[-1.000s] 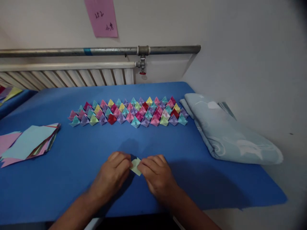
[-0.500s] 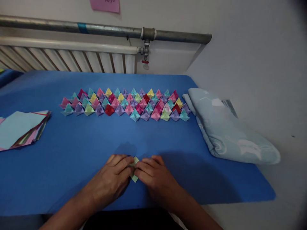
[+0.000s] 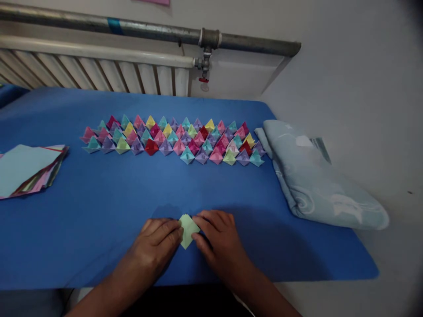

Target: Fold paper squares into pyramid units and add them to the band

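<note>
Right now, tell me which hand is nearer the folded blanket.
Right. In the picture, the right hand is below and left of the blanket, at the green paper; the left hand is farther left, on the paper's left edge.

Bare at left hand (image 3: 152, 248), right hand (image 3: 221, 242) and both forearms (image 3: 110, 288). Dressed in black clothing (image 3: 188, 304) at the front, with a thin whitish edge or cord (image 3: 243, 304) beside it.
</note>
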### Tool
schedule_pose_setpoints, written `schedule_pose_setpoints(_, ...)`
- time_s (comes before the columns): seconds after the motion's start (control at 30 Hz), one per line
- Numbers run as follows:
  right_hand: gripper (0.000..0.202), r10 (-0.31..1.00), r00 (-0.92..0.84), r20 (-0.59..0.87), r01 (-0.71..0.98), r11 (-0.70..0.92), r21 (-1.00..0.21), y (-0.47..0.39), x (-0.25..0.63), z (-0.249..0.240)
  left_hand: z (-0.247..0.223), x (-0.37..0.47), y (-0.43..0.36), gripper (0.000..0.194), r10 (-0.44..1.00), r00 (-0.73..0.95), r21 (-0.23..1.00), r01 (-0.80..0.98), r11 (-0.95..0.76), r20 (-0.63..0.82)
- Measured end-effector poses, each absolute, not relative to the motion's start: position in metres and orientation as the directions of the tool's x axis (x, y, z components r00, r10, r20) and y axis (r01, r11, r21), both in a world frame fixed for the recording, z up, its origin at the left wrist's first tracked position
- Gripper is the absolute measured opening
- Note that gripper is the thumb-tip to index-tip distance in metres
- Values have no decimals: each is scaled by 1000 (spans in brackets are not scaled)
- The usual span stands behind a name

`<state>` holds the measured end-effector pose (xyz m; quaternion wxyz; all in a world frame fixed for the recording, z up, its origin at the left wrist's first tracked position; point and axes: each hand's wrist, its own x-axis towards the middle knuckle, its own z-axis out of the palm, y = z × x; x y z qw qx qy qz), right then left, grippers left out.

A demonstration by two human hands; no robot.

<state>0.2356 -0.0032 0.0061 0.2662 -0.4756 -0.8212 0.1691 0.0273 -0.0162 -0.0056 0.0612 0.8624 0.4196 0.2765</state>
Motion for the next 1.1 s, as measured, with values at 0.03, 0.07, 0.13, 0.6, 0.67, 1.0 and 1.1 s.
schedule_pose_setpoints(0.03, 23, 867, -418, 271, 699, 497, -514, -3, 235, 6, -5, 27, -17, 21, 759, 502, 340, 688, -641, 415)
schedule_pose_setpoints(0.07, 23, 863, -427, 269, 707, 504, -496, -3, 234, 5, -5, 26, -18, 21, 759, 512, 343, 684, -644, 402)
schedule_pose_setpoints(0.13, 24, 856, -441, 269, 726, 517, -454, -3, 233, 4, -6, 25, -20, 23, 758, 538, 356, 672, -649, 368)
schedule_pose_setpoints(0.6, 30, 843, -500, 199, 787, 538, -302, -1, 228, 3, 2, 26, -8, 27, 603, 691, 201, 576, -793, 399)
schedule_pose_setpoints(0.67, 33, 855, -492, 165, 793, 518, -319, 3, 228, 5, 5, 25, -7, 28, 590, 705, 190, 565, -803, 394)
schedule_pose_setpoints(1.0, 36, 853, -504, 139, 715, 502, -487, 12, 232, 10, 10, 22, 1, 30, 549, 746, 166, 529, -832, 378)
schedule_pose_setpoints(1.1, 23, 876, -420, 239, 634, 471, -614, 5, 237, 10, 9, 22, 1, 29, 545, 745, 152, 531, -833, 384)
